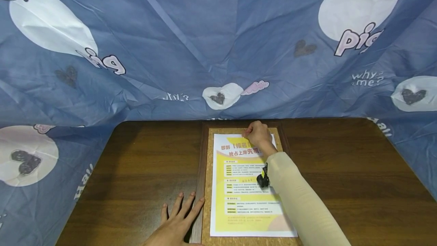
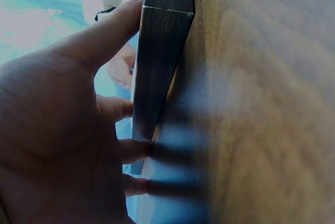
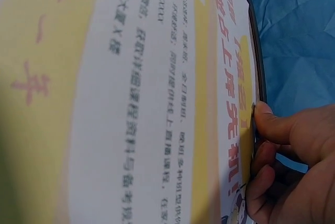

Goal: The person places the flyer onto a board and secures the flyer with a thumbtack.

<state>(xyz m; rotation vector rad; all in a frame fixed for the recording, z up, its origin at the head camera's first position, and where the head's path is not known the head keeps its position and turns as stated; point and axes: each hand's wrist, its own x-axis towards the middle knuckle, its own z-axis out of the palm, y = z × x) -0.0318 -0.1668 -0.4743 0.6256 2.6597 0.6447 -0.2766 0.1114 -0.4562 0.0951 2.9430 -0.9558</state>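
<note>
A yellow and white poster (image 1: 250,196) with printed Chinese text lies on a cork board (image 1: 206,200) in a dark wooden frame (image 1: 199,185). At the poster's top edge, the curled thumb and fingers of my right hand (image 1: 258,134) pinch something small, its kind hidden by the fingertips. The right wrist view has that thumb (image 3: 275,124) against the upper margin of the poster (image 3: 157,77). My left hand (image 1: 175,225) is spread by the frame's lower left side. In the left wrist view its thumb (image 2: 112,33) touches the frame (image 2: 165,41) near a corner.
The board rests on a dark brown wooden table (image 1: 341,170), which extends to both sides. Behind the table's far edge hangs a blue printed cloth (image 1: 191,29). A small black device (image 1: 263,177) sits at my right wrist, by the pale sleeve (image 1: 297,189).
</note>
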